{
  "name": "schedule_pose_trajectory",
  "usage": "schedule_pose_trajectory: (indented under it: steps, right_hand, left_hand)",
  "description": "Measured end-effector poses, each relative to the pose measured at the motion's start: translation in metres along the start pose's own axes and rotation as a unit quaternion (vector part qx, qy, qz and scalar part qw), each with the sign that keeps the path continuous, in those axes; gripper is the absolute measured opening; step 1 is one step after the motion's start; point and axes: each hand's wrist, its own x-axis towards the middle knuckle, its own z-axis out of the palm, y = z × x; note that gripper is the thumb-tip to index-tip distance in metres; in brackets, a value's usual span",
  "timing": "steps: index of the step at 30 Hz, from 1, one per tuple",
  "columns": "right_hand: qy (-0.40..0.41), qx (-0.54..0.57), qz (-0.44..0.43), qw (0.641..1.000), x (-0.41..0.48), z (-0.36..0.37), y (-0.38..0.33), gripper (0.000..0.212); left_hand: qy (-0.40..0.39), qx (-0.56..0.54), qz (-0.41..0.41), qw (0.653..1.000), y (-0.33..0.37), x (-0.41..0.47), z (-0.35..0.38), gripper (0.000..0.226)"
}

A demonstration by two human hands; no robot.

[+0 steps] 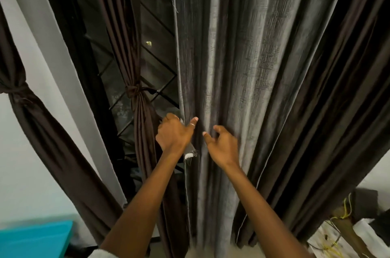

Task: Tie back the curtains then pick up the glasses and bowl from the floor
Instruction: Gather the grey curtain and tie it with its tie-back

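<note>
A grey textured curtain (232,57) hangs loose in front of me in long folds. My left hand (174,134) grips its left edge, fingers behind the cloth and thumb in front; a frayed white scrap (190,155) hangs below that hand. My right hand (222,145) reaches into the folds just to the right, fingers curled against the cloth with the thumb apart. To the left, a dark brown curtain (137,110) is tied with a knot (132,91) against the window grille. Another brown curtain (31,105) at far left is knotted too. No glasses or bowl are in view.
A dark window with a diamond metal grille (156,67) lies behind the curtains. More dark brown curtain (329,110) hangs at the right. A teal surface (33,241) sits at bottom left. Clutter with yellow cord (341,215) lies at bottom right.
</note>
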Motion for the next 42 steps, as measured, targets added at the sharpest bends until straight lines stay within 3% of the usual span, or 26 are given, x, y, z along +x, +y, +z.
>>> schedule_pose_trajectory:
  steps: [5, 8, 11, 16, 19, 29, 38, 41, 42]
  right_hand:
    - [0.026, -0.029, -0.002, 0.999, 0.006, 0.008, -0.005, 0.052]
    - [0.034, -0.06, 0.002, 0.998, 0.008, 0.007, -0.008, 0.07]
    - [0.035, -0.086, 0.007, 0.996, 0.011, 0.008, -0.012, 0.075]
    - [0.048, -0.068, -0.008, 0.997, 0.009, 0.022, -0.023, 0.031]
    - [0.047, -0.031, -0.038, 0.998, 0.001, 0.032, -0.024, 0.018]
    - [-0.059, -0.012, -0.117, 0.991, -0.016, 0.073, -0.045, 0.016]
    - [-0.081, -0.034, -0.127, 0.988, -0.012, 0.082, -0.031, 0.058]
    - [-0.081, -0.019, -0.134, 0.987, -0.011, 0.084, -0.029, 0.05]
    - [-0.084, -0.013, -0.137, 0.987, -0.011, 0.083, -0.029, 0.047]
  left_hand:
    - [0.011, 0.009, 0.009, 1.0, 0.004, 0.006, 0.006, 0.033]
    - [0.006, -0.037, 0.009, 0.999, -0.014, 0.008, 0.006, 0.017]
    - [0.002, -0.102, 0.014, 0.995, -0.041, 0.009, 0.004, 0.016]
    - [-0.014, -0.148, 0.039, 0.988, -0.065, 0.014, -0.01, 0.02]
    - [-0.007, -0.151, 0.056, 0.987, -0.076, 0.019, -0.012, 0.045]
    - [-0.078, -0.193, 0.107, 0.972, -0.075, 0.008, -0.009, 0.039]
    - [-0.101, -0.233, 0.116, 0.96, -0.074, 0.003, -0.015, 0.037]
    - [-0.108, -0.219, 0.102, 0.964, -0.067, 0.001, -0.018, 0.02]
    - [-0.104, -0.196, 0.094, 0.97, -0.062, 0.0, -0.02, 0.029]
